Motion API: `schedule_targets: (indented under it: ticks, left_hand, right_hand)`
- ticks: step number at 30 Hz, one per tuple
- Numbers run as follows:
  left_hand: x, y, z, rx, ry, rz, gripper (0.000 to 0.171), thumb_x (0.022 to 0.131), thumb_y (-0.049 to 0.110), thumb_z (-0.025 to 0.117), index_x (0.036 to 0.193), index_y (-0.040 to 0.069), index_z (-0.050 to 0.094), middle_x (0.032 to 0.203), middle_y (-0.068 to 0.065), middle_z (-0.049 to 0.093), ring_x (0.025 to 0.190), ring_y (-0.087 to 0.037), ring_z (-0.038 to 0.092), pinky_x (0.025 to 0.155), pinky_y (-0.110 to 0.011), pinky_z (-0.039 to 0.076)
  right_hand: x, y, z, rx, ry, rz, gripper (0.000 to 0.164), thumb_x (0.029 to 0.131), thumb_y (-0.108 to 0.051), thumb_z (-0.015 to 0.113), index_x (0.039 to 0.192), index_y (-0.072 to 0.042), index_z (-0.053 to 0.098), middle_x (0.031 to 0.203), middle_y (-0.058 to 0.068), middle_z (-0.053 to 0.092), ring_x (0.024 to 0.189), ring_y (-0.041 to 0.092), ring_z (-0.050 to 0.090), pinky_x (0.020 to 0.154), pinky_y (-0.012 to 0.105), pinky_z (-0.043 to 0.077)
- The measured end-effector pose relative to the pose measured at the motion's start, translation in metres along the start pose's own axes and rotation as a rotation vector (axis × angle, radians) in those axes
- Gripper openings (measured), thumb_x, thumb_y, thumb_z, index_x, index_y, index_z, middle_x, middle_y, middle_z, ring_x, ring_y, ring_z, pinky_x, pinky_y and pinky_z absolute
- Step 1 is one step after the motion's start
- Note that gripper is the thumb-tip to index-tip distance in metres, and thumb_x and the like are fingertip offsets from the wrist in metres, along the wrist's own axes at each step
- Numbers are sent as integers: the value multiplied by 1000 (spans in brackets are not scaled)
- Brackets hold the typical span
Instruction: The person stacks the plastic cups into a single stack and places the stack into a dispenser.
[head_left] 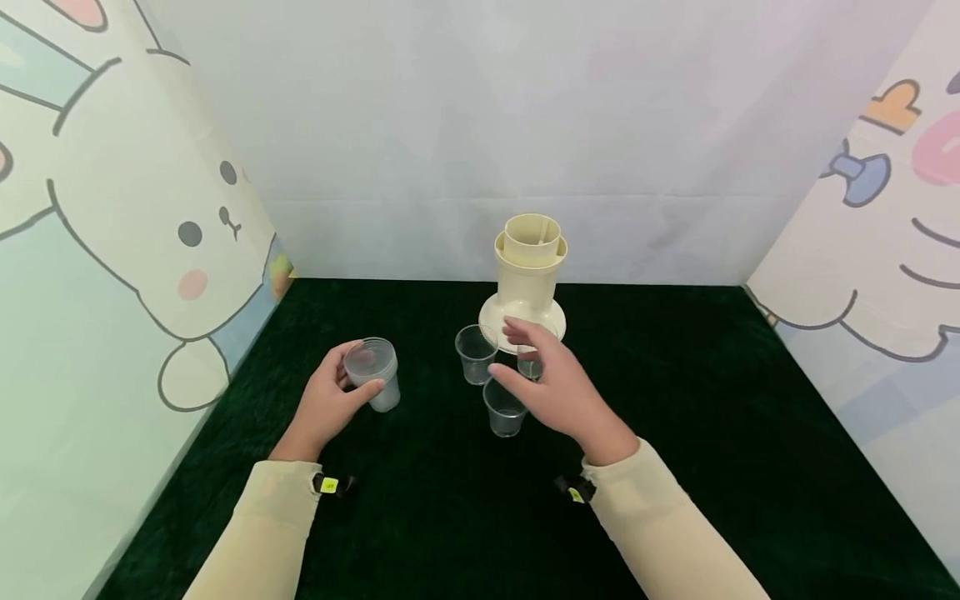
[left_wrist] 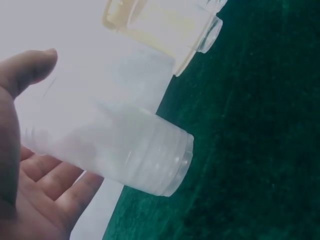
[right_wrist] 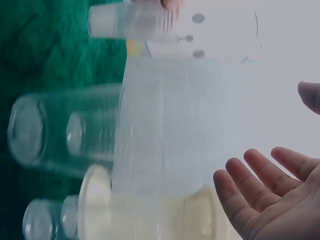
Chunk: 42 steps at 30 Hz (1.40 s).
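On the left side of the head view, my left hand (head_left: 327, 400) holds a stack of nested clear plastic cups (head_left: 385, 396) between thumb and fingers. In the left wrist view the stack (left_wrist: 150, 155) tilts, its ringed lower end pointing toward the green cloth. My right hand (head_left: 562, 396) hovers over separate cups with its fingers spread and nothing in its grasp. Nearest its thumb stands one clear cup (head_left: 506, 421); another clear cup (head_left: 475, 367) is behind and to the left. A third cup (head_left: 531, 368) is partly hidden by the right hand's fingers.
Behind the cups stands a cream cylindrical holder (head_left: 525, 287) on a round base, with an open inner tube. Dark green cloth (head_left: 420, 517) covers the table. A pale curtain (head_left: 420, 142) closes the back, and cartoon-printed panels (head_left: 112, 275) flank both sides.
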<state>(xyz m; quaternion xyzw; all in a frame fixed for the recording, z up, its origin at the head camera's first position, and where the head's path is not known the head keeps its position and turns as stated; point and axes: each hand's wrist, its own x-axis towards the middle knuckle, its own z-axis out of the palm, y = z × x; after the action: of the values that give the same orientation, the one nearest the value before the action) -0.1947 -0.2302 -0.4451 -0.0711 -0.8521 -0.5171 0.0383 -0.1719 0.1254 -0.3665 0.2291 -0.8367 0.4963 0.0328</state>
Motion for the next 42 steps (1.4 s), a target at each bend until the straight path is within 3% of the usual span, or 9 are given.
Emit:
schedule_targets:
  ticks: [9,21,35,42]
  left_hand:
    - [2,-6,-2,3,-9,-20,82,94,43,76,156,11,34,148,-15,46,137,-35,48,116,-57,35]
    - [2,-9,0,14,-11,-40,84,94,46,75,157,11,32,150,-16,43,141,-37,44,117,-58,32]
    - [1,-5,0,-2,-10,-42,82,94,45,76,157,13,33,149,-15,44,138,-36,46,116,-58,35]
    - [1,-5,1,-3,-13,-34,82,94,45,76,156,13,34,150,-14,45,138,-35,47,116,-56,35]
  right_hand:
    - [-20,25,-22,-32,123,56,64,102,-33,68,156,-12,40,153,8,48,139,24,47,112,52,41]
    - [-29,54,-37,-101,182,118,69,103,-42,63,159,-14,35,156,12,44,141,32,43,114,58,37]
    - [-34,80,-32,-65,140,260,81,97,-50,70,160,-14,33,158,14,41,144,34,41,115,57,36]
    - [-35,92,-25,-25,99,296,83,97,-45,72,160,-12,30,159,16,38,144,36,40,115,58,36]
